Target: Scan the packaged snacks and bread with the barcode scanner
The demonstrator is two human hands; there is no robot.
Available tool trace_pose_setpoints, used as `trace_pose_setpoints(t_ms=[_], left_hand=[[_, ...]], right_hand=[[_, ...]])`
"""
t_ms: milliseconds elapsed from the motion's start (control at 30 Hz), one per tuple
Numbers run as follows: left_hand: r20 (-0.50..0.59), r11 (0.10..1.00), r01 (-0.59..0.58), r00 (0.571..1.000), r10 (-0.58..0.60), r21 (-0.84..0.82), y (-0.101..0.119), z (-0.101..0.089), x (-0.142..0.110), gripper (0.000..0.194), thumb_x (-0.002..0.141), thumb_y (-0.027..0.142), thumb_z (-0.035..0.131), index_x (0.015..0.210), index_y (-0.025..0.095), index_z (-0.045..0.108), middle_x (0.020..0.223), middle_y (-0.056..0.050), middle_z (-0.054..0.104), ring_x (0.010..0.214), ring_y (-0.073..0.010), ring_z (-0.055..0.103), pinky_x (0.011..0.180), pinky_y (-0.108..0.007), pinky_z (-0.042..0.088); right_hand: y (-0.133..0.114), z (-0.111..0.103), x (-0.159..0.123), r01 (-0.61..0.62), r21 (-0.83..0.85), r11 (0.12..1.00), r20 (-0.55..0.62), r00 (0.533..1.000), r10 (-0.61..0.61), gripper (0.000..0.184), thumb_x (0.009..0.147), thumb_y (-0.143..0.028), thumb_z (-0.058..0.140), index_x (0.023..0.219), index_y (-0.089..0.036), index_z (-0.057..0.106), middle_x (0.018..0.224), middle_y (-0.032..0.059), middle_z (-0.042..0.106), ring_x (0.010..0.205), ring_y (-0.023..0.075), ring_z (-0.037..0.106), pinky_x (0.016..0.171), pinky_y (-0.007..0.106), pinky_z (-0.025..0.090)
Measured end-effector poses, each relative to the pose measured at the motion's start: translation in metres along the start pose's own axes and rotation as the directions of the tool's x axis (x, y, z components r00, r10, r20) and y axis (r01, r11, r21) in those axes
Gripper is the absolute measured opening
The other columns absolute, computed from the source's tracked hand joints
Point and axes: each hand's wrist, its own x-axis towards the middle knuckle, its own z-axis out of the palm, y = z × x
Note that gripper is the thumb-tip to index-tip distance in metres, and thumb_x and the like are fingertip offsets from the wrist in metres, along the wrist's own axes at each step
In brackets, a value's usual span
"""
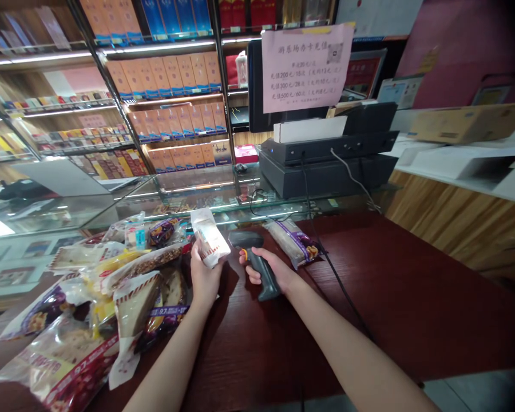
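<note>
My left hand (205,279) grips a small white wrapped food package (209,236), holding it tilted above the dark red counter (369,274). My right hand (268,268) is closed round the handle of a black barcode scanner (264,280), whose head points left at the package. Just beyond the scanner lies a purple-and-clear bag of bread (294,243). Left of my left hand is a heap of packaged breads, among them a wrapped sandwich (133,303) and a bag with a red band (64,366).
A black cash drawer (321,171) stands at the back under a monitor with a pink paper sign (306,68). A black cable (339,280) runs across the counter on the right. Behind are a glass display case (189,186) and shelves of orange boxes (167,74).
</note>
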Motion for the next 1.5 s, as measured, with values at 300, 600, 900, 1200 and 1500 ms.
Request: trace_pose_setpoints(t_ms=[300, 600, 900, 1200, 1500], left_hand=[[-0.202, 0.970, -0.212, 0.951, 0.233, 0.122, -0.003, -0.008, 0.004, 0.095, 0.078, 0.028, 0.070, 0.152, 0.015, 0.012, 0.148, -0.023, 0.029, 0.141, -0.0300, 0.034, 0.115, -0.046, 0.032], [0.035, 0.748, -0.278, 0.946, 0.323, 0.602, 0.006, -0.014, -0.005, 0.055, 0.082, 0.016, 0.056, 0.136, 0.009, 0.051, 0.145, -0.024, 0.035, 0.138, -0.0396, 0.031, 0.112, -0.059, 0.026], [0.352, 0.631, -0.496, 0.868, 0.349, 0.597, -0.005, -0.008, -0.006, 0.039, 0.087, 0.026, 0.052, 0.123, 0.016, 0.065, 0.131, -0.018, 0.060, 0.133, -0.0360, 0.044, 0.117, -0.058, 0.016], [0.311, 0.445, -0.396, 0.916, 0.253, 0.803, -0.006, -0.008, -0.010, 0.048, 0.089, 0.033, 0.053, 0.127, 0.006, 0.062, 0.136, -0.020, 0.056, 0.135, -0.0405, 0.039, 0.118, -0.063, 0.008], [0.366, 0.592, -0.518, 0.855, 0.366, 0.618, 0.008, -0.011, -0.009, 0.029, 0.089, 0.020, 0.050, 0.112, 0.018, 0.067, 0.124, -0.012, 0.063, 0.133, -0.0324, 0.042, 0.118, -0.063, 0.013]], right_hand=[[-0.002, 0.001, -0.001, 0.006, -0.008, 1.000, -0.045, 0.999, -0.007, 0.023, 0.088, -0.036, 0.051, 0.094, -0.016, 0.061, 0.085, 0.0049, 0.066, 0.046, 0.0072, 0.038, 0.044, 0.022, 0.032], [-0.001, -0.004, 0.001, 0.023, 0.017, 1.000, -0.041, 0.999, -0.022, 0.026, 0.090, -0.036, 0.047, 0.094, -0.015, 0.061, 0.085, 0.0051, 0.066, 0.046, 0.0079, 0.041, 0.044, 0.024, 0.034], [-0.008, 0.004, 0.000, 0.243, -0.244, 0.939, -0.210, 0.932, -0.296, 0.025, 0.080, -0.037, 0.059, 0.096, -0.018, 0.058, 0.087, 0.0028, 0.068, 0.042, 0.0081, 0.044, 0.041, 0.024, 0.035], [-0.031, -0.027, 0.000, 0.172, -0.906, 0.386, -0.298, 0.387, -0.872, 0.030, 0.079, -0.046, 0.059, 0.085, -0.019, 0.071, 0.093, 0.0077, 0.075, 0.095, 0.0254, 0.065, 0.089, 0.038, 0.047], [-0.043, -0.036, -0.007, -0.175, -0.908, 0.382, -0.420, 0.360, -0.833, 0.027, 0.072, -0.045, 0.062, 0.076, -0.021, 0.072, 0.079, 0.0074, 0.073, 0.092, 0.0298, 0.065, 0.087, 0.038, 0.045]])
